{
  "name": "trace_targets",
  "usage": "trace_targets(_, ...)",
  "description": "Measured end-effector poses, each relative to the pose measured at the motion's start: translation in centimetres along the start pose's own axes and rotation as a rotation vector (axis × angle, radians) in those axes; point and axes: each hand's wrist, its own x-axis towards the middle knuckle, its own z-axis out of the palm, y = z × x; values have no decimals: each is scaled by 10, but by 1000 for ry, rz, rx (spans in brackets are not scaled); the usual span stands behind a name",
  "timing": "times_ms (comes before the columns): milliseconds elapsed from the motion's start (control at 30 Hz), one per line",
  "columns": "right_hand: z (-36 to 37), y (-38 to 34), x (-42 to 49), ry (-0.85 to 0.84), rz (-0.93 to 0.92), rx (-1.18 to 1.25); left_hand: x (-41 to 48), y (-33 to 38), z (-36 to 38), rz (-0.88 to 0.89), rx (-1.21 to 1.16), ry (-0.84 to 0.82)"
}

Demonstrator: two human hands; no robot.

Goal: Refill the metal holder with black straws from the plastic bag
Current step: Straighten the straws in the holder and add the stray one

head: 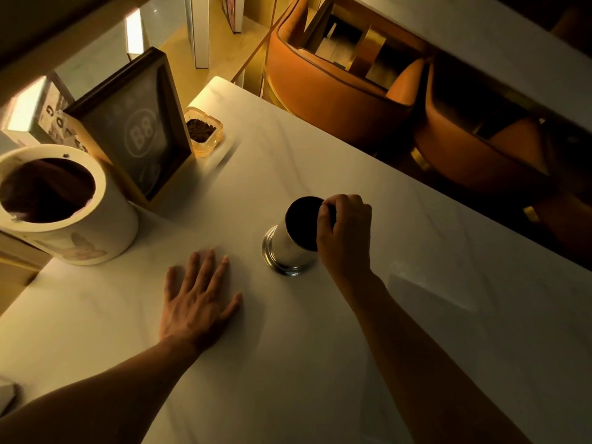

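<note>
Around the holder (293,241) the bench (288,347) lies bare on the near side and beyond it toward the far edge. Left of the holder a flat left hand (198,302) blocks the way; farther left stand a white tub (69,213), a frame (134,123) and an ashtray (203,131). The right hand (344,232) covers its right side.

The tabletop (320,331) is white marble with faint grey veins, the metal holder (290,243) shiny silver with a dark inside, the chairs (323,88) orange.
</note>
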Motion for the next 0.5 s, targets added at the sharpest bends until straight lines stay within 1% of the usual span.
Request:
trace_targets(67,-2,0,-2,-24,-43,-123,0,0,0,-2,3,-8)
trace_targets(167,-6,-1,2,-18,-109,-159,0,0,0,-4,5,-9)
trace_targets(300,-4,4,3,-26,-142,-237,0,0,1,1,-8,13)
trace_targets(400,1,8,3,-37,-68,-159,0,-1,2,-2,3,24)
trace_targets(500,5,8,3,11,-30,-50,1,-1,3,0,2,26)
